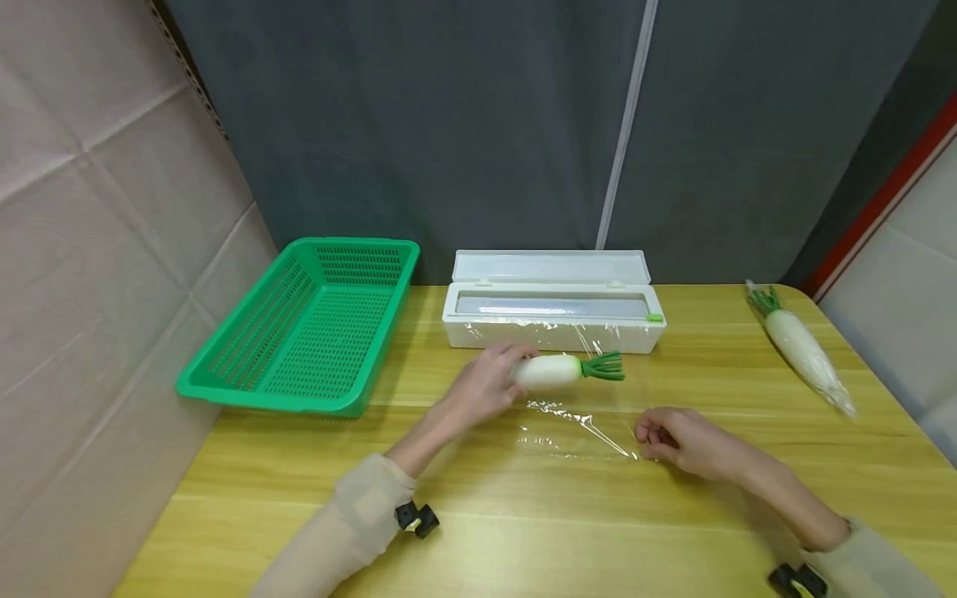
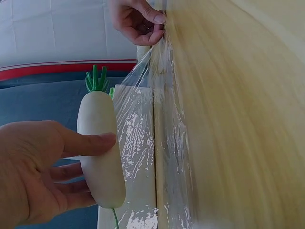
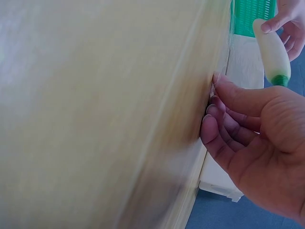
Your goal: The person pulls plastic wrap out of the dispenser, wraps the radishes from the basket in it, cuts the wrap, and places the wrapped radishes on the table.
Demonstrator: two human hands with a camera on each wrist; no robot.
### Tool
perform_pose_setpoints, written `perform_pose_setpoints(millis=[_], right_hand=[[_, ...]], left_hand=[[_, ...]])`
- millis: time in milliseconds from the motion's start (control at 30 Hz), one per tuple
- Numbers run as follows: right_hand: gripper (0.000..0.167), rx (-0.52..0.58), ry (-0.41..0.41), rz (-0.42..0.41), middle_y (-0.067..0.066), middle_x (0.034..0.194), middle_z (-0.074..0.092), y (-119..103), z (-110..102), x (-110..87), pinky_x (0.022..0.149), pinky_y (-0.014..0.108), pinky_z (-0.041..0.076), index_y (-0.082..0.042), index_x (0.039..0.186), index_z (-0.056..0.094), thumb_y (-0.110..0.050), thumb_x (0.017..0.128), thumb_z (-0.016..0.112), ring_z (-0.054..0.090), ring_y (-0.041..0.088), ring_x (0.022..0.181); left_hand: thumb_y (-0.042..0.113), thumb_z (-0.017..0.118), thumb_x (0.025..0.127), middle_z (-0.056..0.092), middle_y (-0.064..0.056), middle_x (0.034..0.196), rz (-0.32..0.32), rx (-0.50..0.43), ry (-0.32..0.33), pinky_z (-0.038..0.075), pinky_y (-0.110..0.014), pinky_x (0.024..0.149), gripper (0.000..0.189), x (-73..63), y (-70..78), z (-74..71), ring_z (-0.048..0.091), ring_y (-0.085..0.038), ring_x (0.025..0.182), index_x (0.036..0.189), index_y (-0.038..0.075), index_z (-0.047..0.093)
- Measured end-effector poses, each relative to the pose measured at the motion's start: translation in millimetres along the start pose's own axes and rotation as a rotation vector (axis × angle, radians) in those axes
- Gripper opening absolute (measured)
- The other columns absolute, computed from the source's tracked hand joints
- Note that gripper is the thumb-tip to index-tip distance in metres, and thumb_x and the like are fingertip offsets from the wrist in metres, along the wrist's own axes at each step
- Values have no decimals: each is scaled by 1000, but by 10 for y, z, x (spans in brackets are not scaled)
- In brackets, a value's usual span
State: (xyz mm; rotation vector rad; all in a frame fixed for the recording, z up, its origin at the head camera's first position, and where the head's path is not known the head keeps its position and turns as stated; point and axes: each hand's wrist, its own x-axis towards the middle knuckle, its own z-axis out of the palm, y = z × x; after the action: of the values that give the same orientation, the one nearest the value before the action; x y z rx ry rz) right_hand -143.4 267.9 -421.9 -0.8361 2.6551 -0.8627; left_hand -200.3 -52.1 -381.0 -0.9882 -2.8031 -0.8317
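A white radish [image 1: 549,372] with short green stalks lies sideways in my left hand [image 1: 489,382], thumb on one side and fingers on the other. In the left wrist view the radish [image 2: 101,143] is held above a sheet of clear plastic wrap [image 2: 138,129]. That wrap [image 1: 576,419] runs from the white wrap dispenser [image 1: 557,336] toward me over the table. My right hand [image 1: 691,444] pinches its near right corner between thumb and curled fingers, close over the tabletop. In the right wrist view the right hand [image 3: 257,129] partly hides the dispenser.
The dispenser's lid [image 1: 552,267] stands up, with a green slider at its right end. On the left is a green perforated basket [image 1: 347,332]. A second radish [image 1: 800,345], wrapped in film, lies at the far right of the wooden table [image 1: 538,531]. A grey curtain hangs behind.
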Motion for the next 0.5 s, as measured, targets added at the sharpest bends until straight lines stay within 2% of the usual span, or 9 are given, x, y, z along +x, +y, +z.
perform_pose_setpoints(millis=[233,500], right_hand=[[15,-9,15,-28,-12,73,48,4,0,2,56,21,40,-13,90,60,-7,92,73,43,-1,66],[15,-6,15,-32,-12,73,48,3,-1,1,57,21,41,-12,90,60,-4,92,73,43,-1,66]], left_hand=[[-2,80,81,62,-14,133,-15,19,-47,52,-43,98,56,74,7,74,60,-30,118,132,7,62],[-3,79,81,64,-11,127,-6,23,-87,52,-38,97,54,155,-14,157,61,-27,115,131,6,63]])
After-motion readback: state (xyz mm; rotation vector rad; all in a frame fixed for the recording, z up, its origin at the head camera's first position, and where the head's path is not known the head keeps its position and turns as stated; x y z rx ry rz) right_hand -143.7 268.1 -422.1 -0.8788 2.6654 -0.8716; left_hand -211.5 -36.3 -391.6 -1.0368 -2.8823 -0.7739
